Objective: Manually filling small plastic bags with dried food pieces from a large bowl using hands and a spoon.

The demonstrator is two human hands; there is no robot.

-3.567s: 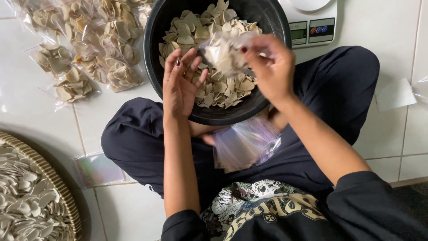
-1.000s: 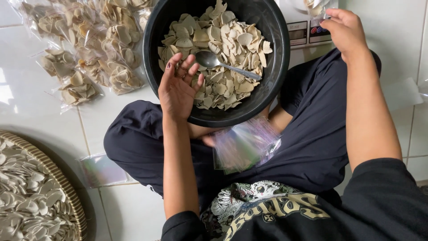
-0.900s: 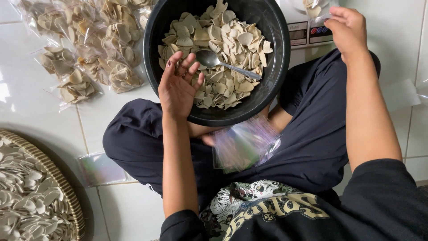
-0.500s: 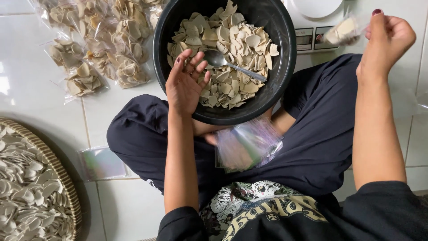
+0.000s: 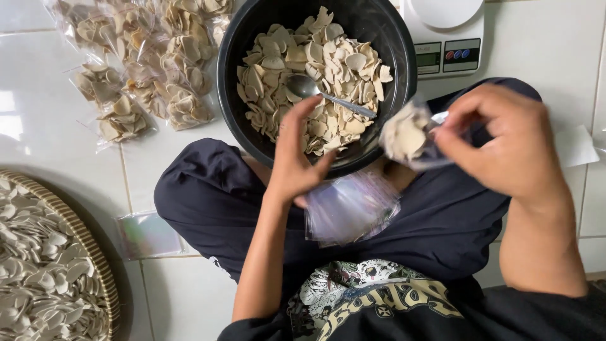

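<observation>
We look straight down on a seated person, legs crossed on white tile. The right hand [image 5: 499, 148] is closed in a pinch on a small clear bag of chips [image 5: 407, 134], held in the air just off the rim of the black bowl [image 5: 235, 69]; the bag's mouth is hidden under the fingers, so we cannot tell whether it is sealed. The bag is blurred, its plastic barely readable against the dark trousers.

The left hand [image 5: 295, 163] lies over the near rim of the bowl, fingers loosely spread and curved, gripping nothing we can see; its palm faces away from us, so anything beneath it is hidden. Just beyond its fingertips lies a metal spoon [image 5: 323, 93], its scoop up on the pale chips [image 5: 328, 60], its handle end reaching toward the right hand.

Directly below the left wrist sits a stack of empty clear bags [image 5: 350, 207] on the lap, partly covered by that wrist.

Beyond the right hand stands a white kitchen scale [image 5: 449, 39], its top cut by the frame. Far out past the left hand lie filled bags [image 5: 142, 69] on the tile, the farthest ones cut off. A woven tray [image 5: 95, 265] of chips is cropped at the left corner. A flat clear packet [image 5: 146, 235] lies beside it, glare washing it out.
</observation>
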